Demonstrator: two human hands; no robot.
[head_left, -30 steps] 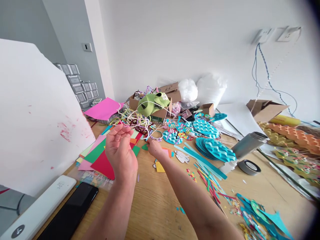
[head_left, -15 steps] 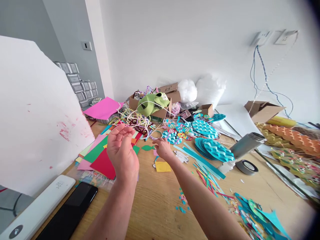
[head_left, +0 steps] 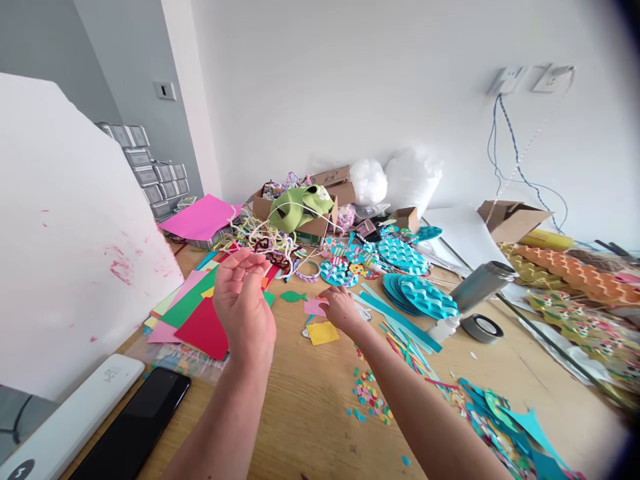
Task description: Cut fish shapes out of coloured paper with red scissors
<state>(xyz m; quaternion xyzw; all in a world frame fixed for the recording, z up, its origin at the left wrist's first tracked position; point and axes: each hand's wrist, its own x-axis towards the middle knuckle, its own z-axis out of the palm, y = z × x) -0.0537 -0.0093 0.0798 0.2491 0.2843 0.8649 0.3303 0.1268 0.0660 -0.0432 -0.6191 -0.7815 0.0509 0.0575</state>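
My left hand (head_left: 245, 300) is raised over the table with its fingers curled in against the thumb. Whatever it may hold is too small to make out. My right hand (head_left: 343, 310) is low over the tabletop, fingers bent and close together, beside a small piece of pink paper (head_left: 314, 307). What lies under its fingertips is hidden. A yellow paper piece (head_left: 323, 333) lies just nearer to me, and a green paper fish (head_left: 293, 297) lies between my hands. A white paper cutout (head_left: 363, 312) shows partly behind my right hand.
Coloured paper sheets (head_left: 200, 327) lie left, near a black phone (head_left: 137, 420) and a white device (head_left: 75, 413). Teal wavy discs (head_left: 427, 297), a metal bottle (head_left: 483, 283) and a roll of tape (head_left: 483, 328) stand right. Paper dots (head_left: 373, 397) lie near my right forearm.
My right hand has moved right and slightly nearer, from beside the green fish to the pink paper. My left hand keeps its pose. The view has shifted slightly to the right.
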